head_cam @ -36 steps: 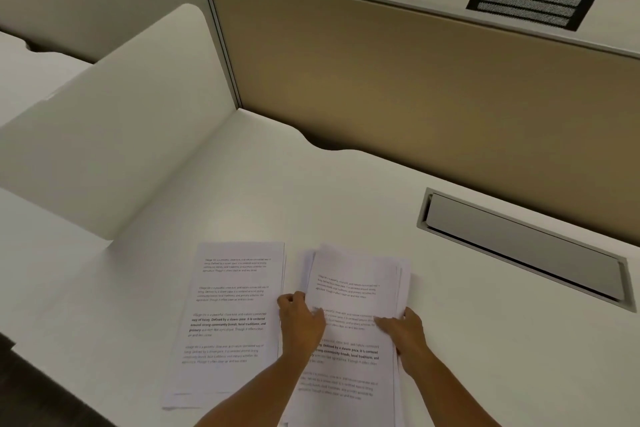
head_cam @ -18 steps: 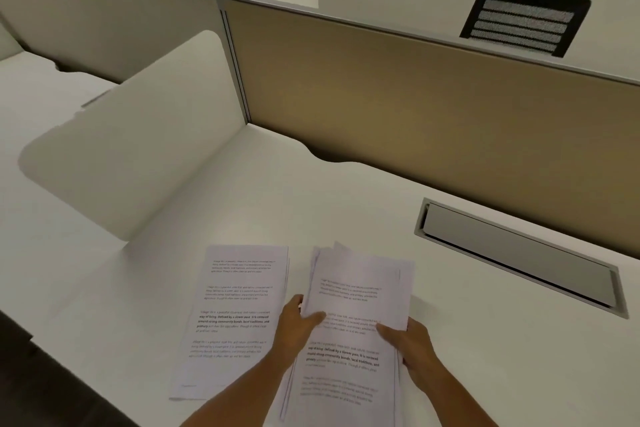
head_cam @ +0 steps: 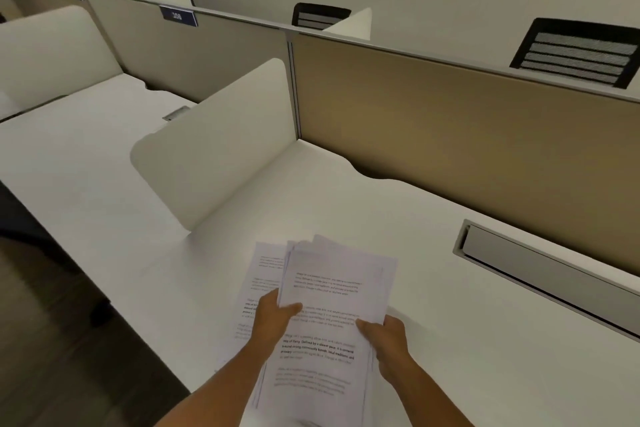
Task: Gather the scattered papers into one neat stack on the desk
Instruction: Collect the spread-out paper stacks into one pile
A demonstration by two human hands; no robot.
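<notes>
A loose bundle of printed white sheets (head_cam: 332, 291) is held above the white desk (head_cam: 485, 340), its top corners fanned out unevenly. My left hand (head_cam: 273, 319) grips the bundle's left edge, thumb on top. On the right edge, my right hand (head_cam: 384, 336) pinches it the same way. A second sheaf of printed papers (head_cam: 258, 274) lies flat on the desk to the left, partly covered by the held bundle and my left forearm.
A white side divider (head_cam: 214, 149) stands left of the papers and a tan back panel (head_cam: 467, 135) runs behind. A grey cable tray slot (head_cam: 554, 274) is sunk into the desk at the right. The desk's front left edge (head_cam: 166, 350) drops to dark floor.
Both hands have lifted the right-hand bundle off the desk and carried it left, so it now overlaps the flat sheaf. The camera has swung to the left and upward.
</notes>
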